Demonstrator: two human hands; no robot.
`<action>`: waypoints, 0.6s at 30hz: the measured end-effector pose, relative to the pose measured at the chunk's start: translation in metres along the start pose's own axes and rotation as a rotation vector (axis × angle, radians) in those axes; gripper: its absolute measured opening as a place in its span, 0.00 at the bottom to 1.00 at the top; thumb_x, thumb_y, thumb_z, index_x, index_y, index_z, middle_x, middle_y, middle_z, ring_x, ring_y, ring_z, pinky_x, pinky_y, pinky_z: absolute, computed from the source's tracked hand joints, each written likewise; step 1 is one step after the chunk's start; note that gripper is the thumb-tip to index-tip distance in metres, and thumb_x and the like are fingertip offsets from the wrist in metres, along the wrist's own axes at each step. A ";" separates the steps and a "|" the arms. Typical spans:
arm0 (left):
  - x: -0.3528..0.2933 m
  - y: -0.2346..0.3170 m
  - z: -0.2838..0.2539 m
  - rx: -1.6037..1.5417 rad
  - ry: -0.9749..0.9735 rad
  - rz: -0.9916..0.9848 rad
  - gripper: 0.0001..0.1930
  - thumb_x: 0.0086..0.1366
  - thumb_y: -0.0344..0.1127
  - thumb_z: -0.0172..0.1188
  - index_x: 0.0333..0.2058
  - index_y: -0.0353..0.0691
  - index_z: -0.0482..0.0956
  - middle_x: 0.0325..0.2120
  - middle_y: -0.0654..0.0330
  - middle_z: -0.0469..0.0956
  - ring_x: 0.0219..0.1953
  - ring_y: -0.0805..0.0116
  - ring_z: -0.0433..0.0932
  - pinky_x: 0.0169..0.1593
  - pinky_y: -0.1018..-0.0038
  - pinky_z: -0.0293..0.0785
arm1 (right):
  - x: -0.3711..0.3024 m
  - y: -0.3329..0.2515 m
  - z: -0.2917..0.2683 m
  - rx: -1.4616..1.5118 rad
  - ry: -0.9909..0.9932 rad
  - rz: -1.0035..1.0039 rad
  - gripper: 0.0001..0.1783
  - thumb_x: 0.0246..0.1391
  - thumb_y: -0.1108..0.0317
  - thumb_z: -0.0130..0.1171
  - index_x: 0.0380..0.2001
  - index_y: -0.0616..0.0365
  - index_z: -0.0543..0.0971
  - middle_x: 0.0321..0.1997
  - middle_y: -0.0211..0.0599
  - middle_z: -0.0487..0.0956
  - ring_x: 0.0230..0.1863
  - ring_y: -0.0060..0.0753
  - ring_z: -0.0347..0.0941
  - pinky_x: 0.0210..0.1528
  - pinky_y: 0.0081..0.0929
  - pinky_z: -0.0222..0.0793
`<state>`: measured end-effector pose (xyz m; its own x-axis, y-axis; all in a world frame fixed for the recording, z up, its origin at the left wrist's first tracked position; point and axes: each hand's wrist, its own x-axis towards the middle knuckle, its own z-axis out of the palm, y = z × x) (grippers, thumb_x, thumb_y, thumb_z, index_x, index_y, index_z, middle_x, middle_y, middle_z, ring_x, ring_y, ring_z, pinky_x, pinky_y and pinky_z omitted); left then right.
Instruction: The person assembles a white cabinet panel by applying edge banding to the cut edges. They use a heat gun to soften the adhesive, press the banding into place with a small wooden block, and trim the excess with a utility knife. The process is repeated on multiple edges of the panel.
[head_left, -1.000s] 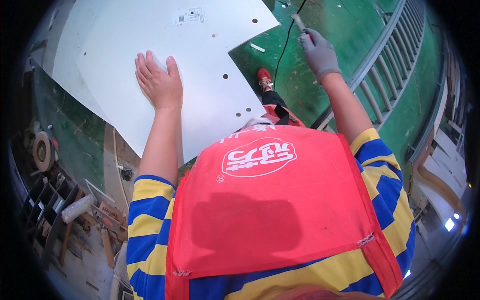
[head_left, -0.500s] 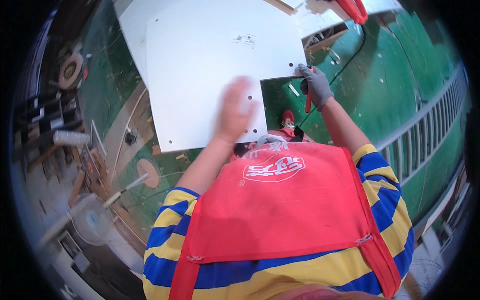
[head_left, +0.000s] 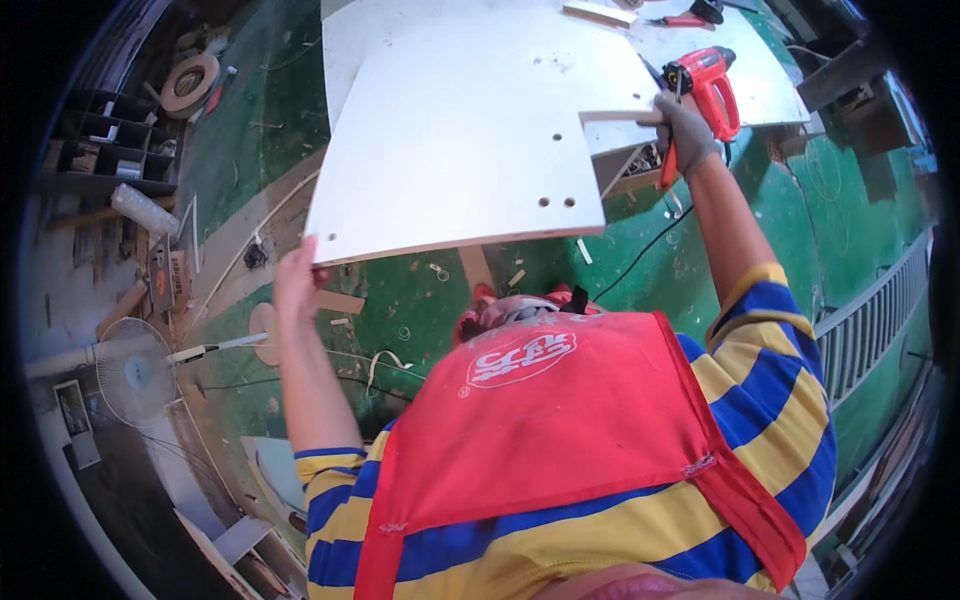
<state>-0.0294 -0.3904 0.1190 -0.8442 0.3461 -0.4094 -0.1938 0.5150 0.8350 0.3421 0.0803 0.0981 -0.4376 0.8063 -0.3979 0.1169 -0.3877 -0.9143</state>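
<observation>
A large white panel (head_left: 450, 130) with several drilled holes and a notch cut into its near right side lies over a white worktable. Its near edge is raised toward me. My bare left hand (head_left: 297, 283) grips the near left corner, thumb on top. My right hand (head_left: 688, 132), in a grey glove, is closed at the right end by the notch, against the panel's edge. In that same hand is a slim red-handled tool (head_left: 668, 167); its working end is hard to make out.
A red heat gun (head_left: 712, 90) rests on the white worktable (head_left: 765, 75), right beside my right hand. Pliers-like red handles (head_left: 685, 20) and a wood strip (head_left: 600, 14) lie farther back. A black cord (head_left: 645, 252) crosses the green floor. A fan (head_left: 135, 372) stands at left.
My left hand has moved from the panel's face to its near left corner. The panel has shifted and turned, its near edge now farther from me. My right hand has moved up and right.
</observation>
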 end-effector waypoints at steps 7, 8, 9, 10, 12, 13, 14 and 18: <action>-0.033 0.017 -0.083 -0.063 -0.113 -0.011 0.17 0.68 0.49 0.59 0.39 0.39 0.76 0.29 0.63 0.78 0.26 0.74 0.75 0.33 0.75 0.76 | -0.098 0.009 0.030 0.158 0.019 0.025 0.14 0.59 0.57 0.60 0.36 0.56 0.77 0.24 0.26 0.75 0.18 0.20 0.67 0.18 0.20 0.61; -0.035 0.008 -0.088 -0.077 -0.120 -0.011 0.18 0.68 0.49 0.59 0.40 0.39 0.77 0.30 0.63 0.79 0.26 0.74 0.75 0.33 0.75 0.77 | -0.110 -0.016 0.044 0.150 0.019 -0.045 0.13 0.59 0.55 0.60 0.34 0.54 0.76 0.20 0.25 0.71 0.16 0.18 0.64 0.17 0.19 0.58; -0.037 -0.003 -0.083 -0.098 -0.124 -0.026 0.18 0.68 0.50 0.59 0.41 0.39 0.77 0.30 0.63 0.79 0.26 0.73 0.76 0.34 0.74 0.77 | -0.118 -0.032 0.053 0.139 0.027 -0.122 0.13 0.59 0.54 0.60 0.31 0.52 0.75 0.17 0.23 0.68 0.13 0.17 0.61 0.15 0.17 0.56; -0.040 -0.018 -0.070 -0.119 -0.127 -0.041 0.18 0.68 0.50 0.59 0.42 0.38 0.77 0.30 0.63 0.79 0.27 0.73 0.76 0.34 0.74 0.77 | -0.100 -0.040 0.043 0.014 0.000 -0.185 0.16 0.59 0.52 0.60 0.30 0.54 0.77 0.16 0.22 0.68 0.13 0.16 0.61 0.15 0.17 0.55; -0.050 -0.051 -0.038 -0.209 -0.186 -0.060 0.20 0.68 0.50 0.59 0.45 0.38 0.77 0.32 0.62 0.80 0.29 0.72 0.78 0.36 0.73 0.78 | -0.083 -0.092 0.045 -0.337 -0.020 -0.417 0.20 0.60 0.49 0.57 0.26 0.55 0.79 0.15 0.22 0.67 0.15 0.15 0.60 0.18 0.18 0.54; -0.058 -0.059 -0.016 -0.266 -0.245 -0.056 0.21 0.68 0.50 0.59 0.47 0.38 0.77 0.33 0.61 0.80 0.31 0.71 0.80 0.37 0.72 0.79 | -0.057 -0.115 0.038 -0.280 -0.033 -0.462 0.20 0.61 0.51 0.56 0.26 0.56 0.80 0.15 0.23 0.68 0.16 0.16 0.59 0.20 0.19 0.54; -0.066 -0.070 0.008 -0.359 -0.273 -0.108 0.22 0.68 0.50 0.58 0.49 0.36 0.77 0.37 0.58 0.81 0.35 0.67 0.82 0.41 0.69 0.81 | -0.040 -0.157 0.039 -0.552 -0.071 -0.615 0.18 0.62 0.54 0.55 0.28 0.58 0.79 0.17 0.24 0.70 0.19 0.15 0.64 0.22 0.19 0.59; -0.098 -0.067 0.129 -0.540 -0.675 -0.086 0.18 0.70 0.42 0.57 0.48 0.32 0.76 0.43 0.52 0.81 0.43 0.65 0.82 0.49 0.70 0.78 | -0.046 -0.314 0.139 -0.717 0.065 -0.767 0.16 0.55 0.59 0.59 0.24 0.62 0.79 0.20 0.38 0.75 0.13 0.32 0.65 0.09 0.33 0.63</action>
<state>0.1305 -0.3572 0.0559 -0.3716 0.8027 -0.4665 -0.5986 0.1769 0.7812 0.2020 0.1031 0.4143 -0.5713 0.7547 0.3225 0.3383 0.5746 -0.7453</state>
